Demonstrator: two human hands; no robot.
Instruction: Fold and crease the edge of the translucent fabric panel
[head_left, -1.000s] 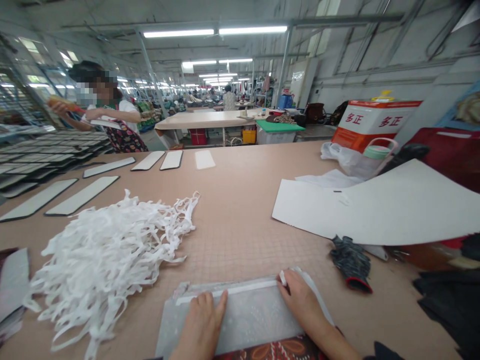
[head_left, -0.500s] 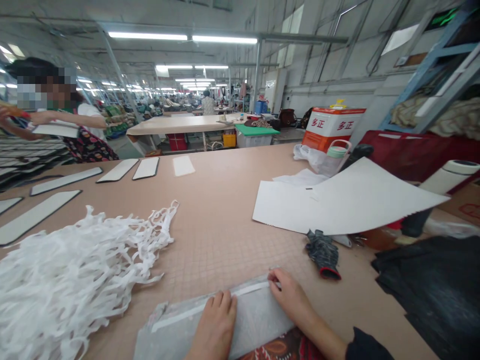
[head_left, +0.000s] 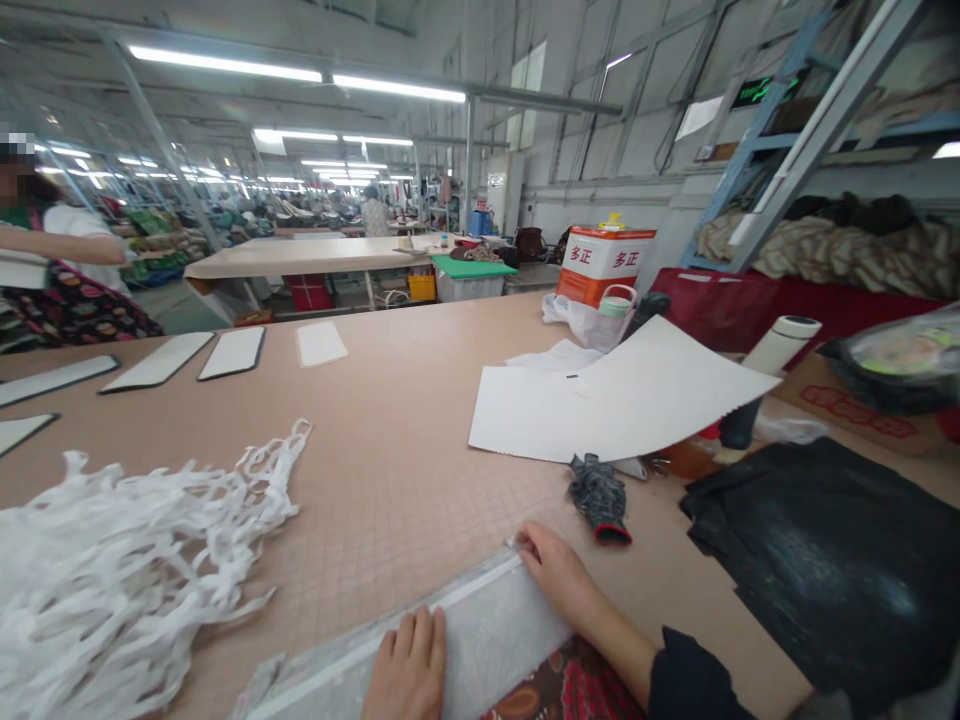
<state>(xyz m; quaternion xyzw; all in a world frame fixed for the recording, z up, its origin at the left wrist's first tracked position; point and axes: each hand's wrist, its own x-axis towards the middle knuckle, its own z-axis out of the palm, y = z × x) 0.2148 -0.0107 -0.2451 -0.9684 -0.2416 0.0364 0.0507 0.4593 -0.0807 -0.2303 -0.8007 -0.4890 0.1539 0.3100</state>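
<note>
1. Lying at the bottom of the view, under L hand (head_left: 409, 665) & R hand (head_left: 559, 570): pale grey panel (head_left: 491, 635), flat on the brown tabletop (head_left: 390, 440).
2. Key relation: panel's long axis runs diag., lower L to upper R. White strip (head_left: 476, 589) follows its far edge, approx. parallel. R hand is nearer the upper-R end; L hand sits approx. mid-length of what shows, w/ the lower-L end free of both.
3. L hand: palm down, fingers straight & close together, resting on panel w/ fingertips over the strip. Nothing gripped, as far as shown.
4. R hand: fingers curled, tips at the far R corner, where the strip ends. Looks like a pinch, but can't tell if on strip, panel edge or both.
5. Patterned fabric (head_left: 566, 685), dk. red/brown, along panel's near side, partly under R forearm (head_left: 622, 645); rest cut off by frame.
6. Nearby: dk. glove (head_left: 600, 495) w/ red cuff, just beyond R hand, not touching; white strip pile (head_left: 135, 570) well to the L; blk. sheets (head_left: 832, 560) to the R.
7. Farther: big white board (head_left: 585, 400) beyond glove; co-worker (head_left: 75, 240) far L, partly out of frame.
</note>
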